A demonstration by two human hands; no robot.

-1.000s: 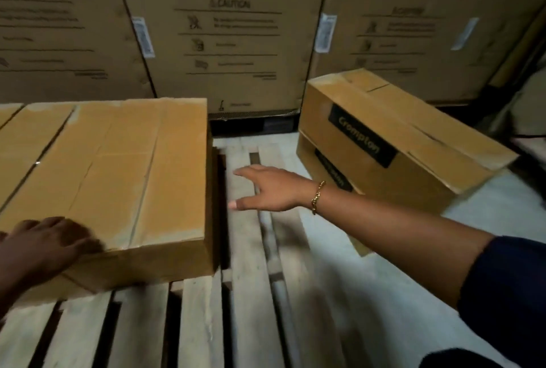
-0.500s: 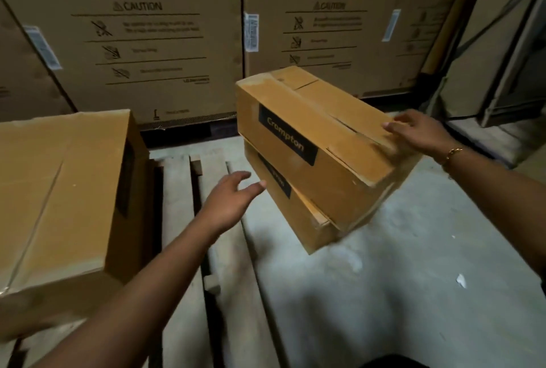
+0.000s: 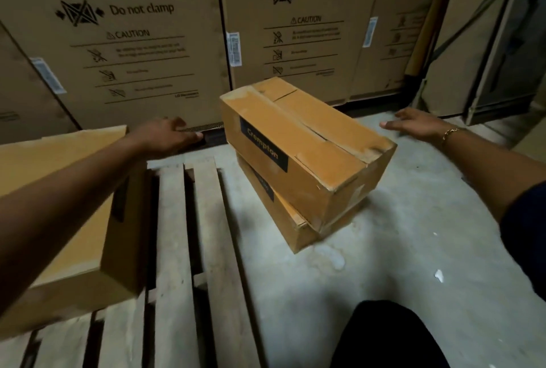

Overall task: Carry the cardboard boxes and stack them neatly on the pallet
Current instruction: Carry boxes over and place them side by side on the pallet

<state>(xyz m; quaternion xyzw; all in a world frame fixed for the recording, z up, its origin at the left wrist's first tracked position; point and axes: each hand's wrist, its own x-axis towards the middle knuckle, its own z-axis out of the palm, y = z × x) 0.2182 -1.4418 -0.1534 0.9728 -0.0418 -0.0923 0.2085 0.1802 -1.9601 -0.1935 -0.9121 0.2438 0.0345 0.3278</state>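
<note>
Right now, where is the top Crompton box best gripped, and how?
Probably take the top Crompton box by its long sides, low: left hand on the labelled face, right hand from the opposite side. Its top seam gapes; it lies flat on the lower box.

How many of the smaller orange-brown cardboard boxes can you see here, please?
3. The Crompton-labelled box lies on the lower box, both on the concrete floor beside the pallet; the third box sits on the pallet at left. More may lie outside the frame.
</note>
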